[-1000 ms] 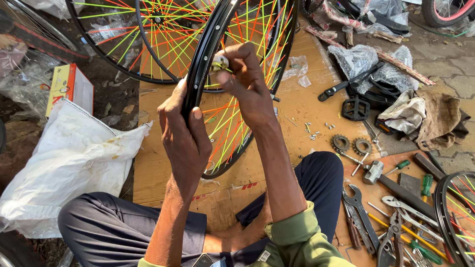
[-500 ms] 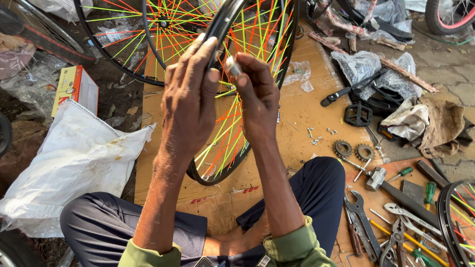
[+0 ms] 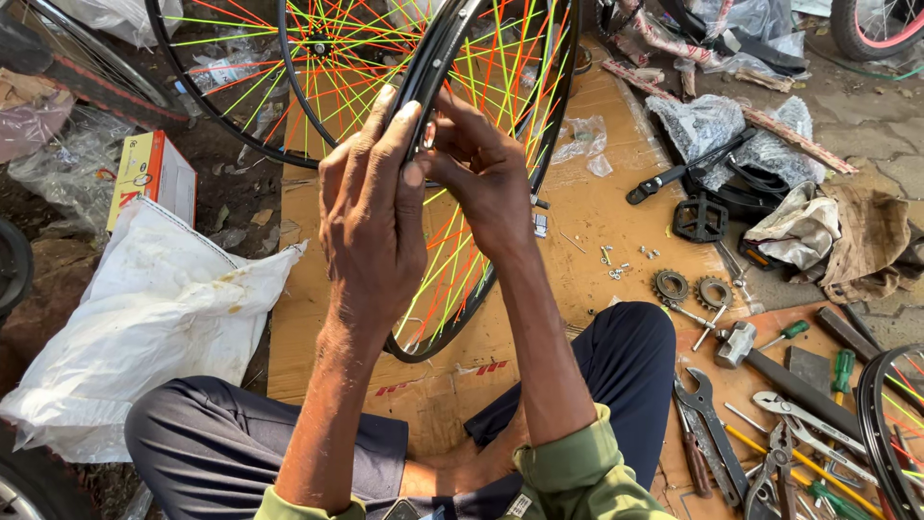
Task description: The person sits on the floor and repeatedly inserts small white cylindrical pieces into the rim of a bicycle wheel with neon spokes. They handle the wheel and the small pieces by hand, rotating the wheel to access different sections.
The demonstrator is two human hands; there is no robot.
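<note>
Working a black bicycle rim (image 3: pixel 452 58) laced with neon orange, yellow and green spokes (image 3: pixel 452 279), held upright between the knees over the cardboard-covered floor (image 3: pixel 577 221).

Step in hand, by the look of it: seating something small at the rim's inner face, likely a spoke end or nipple. Too small and too hidden by the fingers to confirm.

To do it well:
- Keep the rim steady against the left palm, no twisting while the right fingers work.
- Feed square to the hole, not at an angle, or threads likely bind.
- Mind neighbouring spokes; easy to snag one crossing.
- Keep the wheel low over the lap so a dropped part lands on the cardboard, not in the dirt.

Grip:
- left hand (image 3: pixel 371 207): wrapped around the rim's edge, fingers curled over the outer side, thumb pressing the near side. Closed on the rim, firm.
- right hand (image 3: pixel 481 178): fingertips pinched narrow right at the rim, just beside the left thumb. Touching the rim; whether anything sits inside the pinch, cannot tell.

Around: second spoked wheel (image 3: pixel 318 58) leaning behind, white sack (image 3: pixel 154 318) to the left, sprockets (image 3: pixel 693 289), a hammer (image 3: pixel 736 344), pliers (image 3: pixel 770 472) and wrenches (image 3: pixel 712 433) on the floor to the right, well apart from both hands.
</note>
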